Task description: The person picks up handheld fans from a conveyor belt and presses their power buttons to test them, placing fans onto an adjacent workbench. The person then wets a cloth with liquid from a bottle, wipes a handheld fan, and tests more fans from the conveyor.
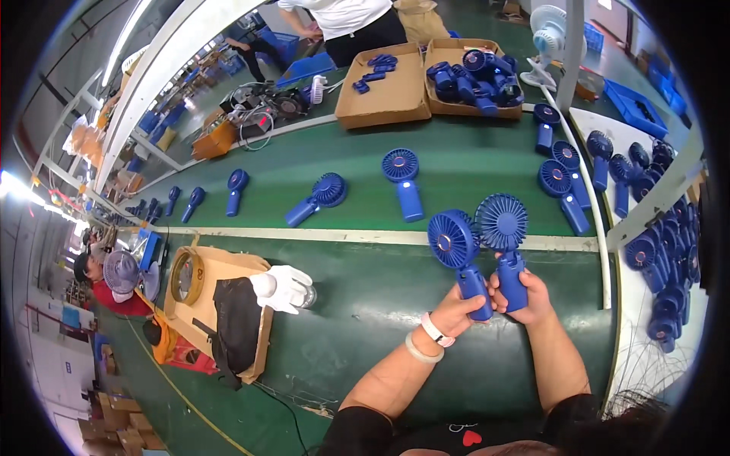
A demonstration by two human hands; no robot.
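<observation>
Two blue handheld fans are held upright side by side over the near green bench. My left hand (pixel 454 310) is closed round the handle of the left handheld fan (pixel 454 239), whose round grille has a small centre ring. The right handheld fan (pixel 502 221) stands in my right hand (pixel 535 298), its fingers wrapped round the handle. Both fan heads nearly touch. Beyond them, on the green conveyor belt (pixel 296 163), lie several more blue fans, among them a fan (pixel 401 165) straight ahead and a fan (pixel 556 178) at the right.
Cardboard trays of blue fan parts (pixel 473 78) stand beyond the belt. Many finished-looking fans (pixel 665 243) crowd the white table at the right. Left on the bench are a carton (pixel 262 342), a black bag (pixel 240 323) and a white cloth-like bundle (pixel 282 289). Other people are farther off.
</observation>
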